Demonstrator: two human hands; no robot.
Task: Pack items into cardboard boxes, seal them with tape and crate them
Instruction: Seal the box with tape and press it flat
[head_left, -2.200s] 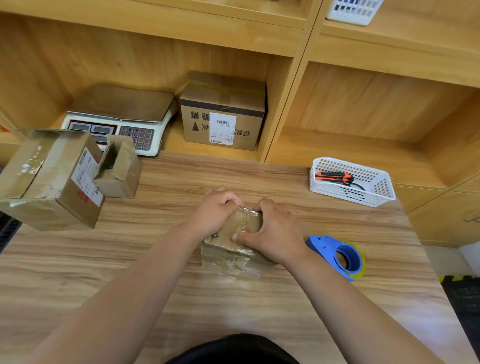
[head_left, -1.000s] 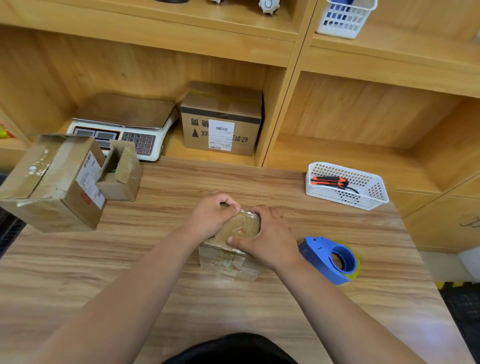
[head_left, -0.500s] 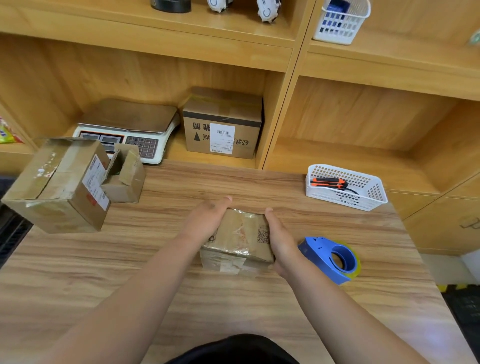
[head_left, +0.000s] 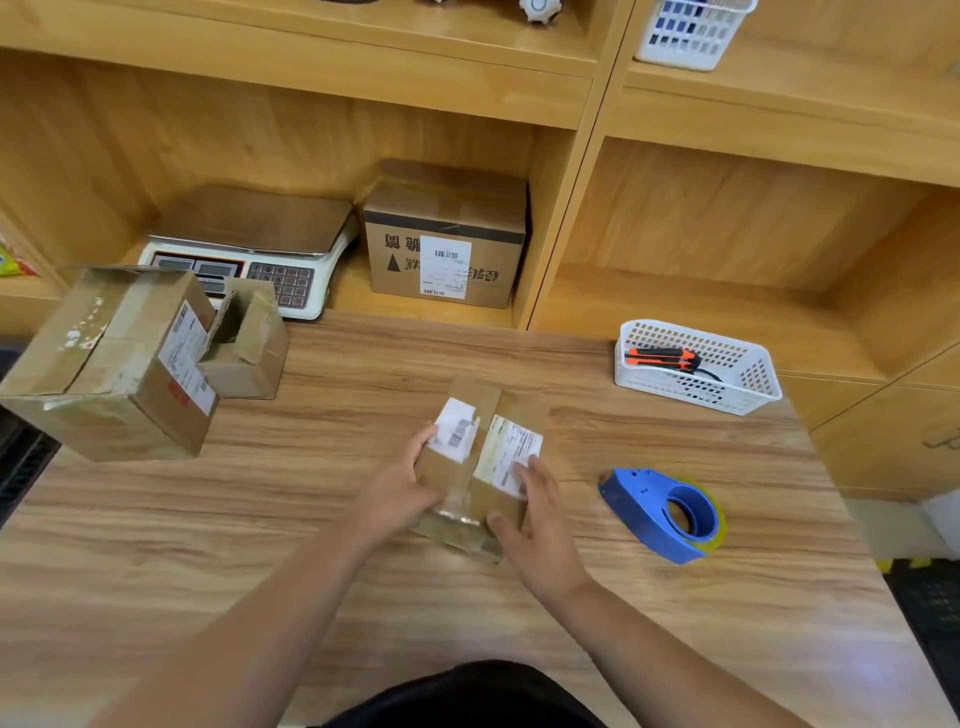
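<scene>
A small taped cardboard box (head_left: 480, 447) with white labels on its upward face sits tilted at the middle of the wooden table (head_left: 332, 519). My left hand (head_left: 402, 488) grips its left side. My right hand (head_left: 535, 514) holds its right and near edge, fingers spread over a label. A blue tape dispenser (head_left: 662, 514) lies on the table to the right, apart from my hands.
A large worn box (head_left: 109, 364) and a small open box (head_left: 249, 343) stand at the table's left. A scale (head_left: 249, 249) and a labelled box (head_left: 447, 239) sit in the shelf. A white basket (head_left: 696, 366) holds an orange knife (head_left: 660, 357).
The small box has been turned over between my hands, so a face with white labels now shows on top. My hands went from pressing its top to holding its sides.
</scene>
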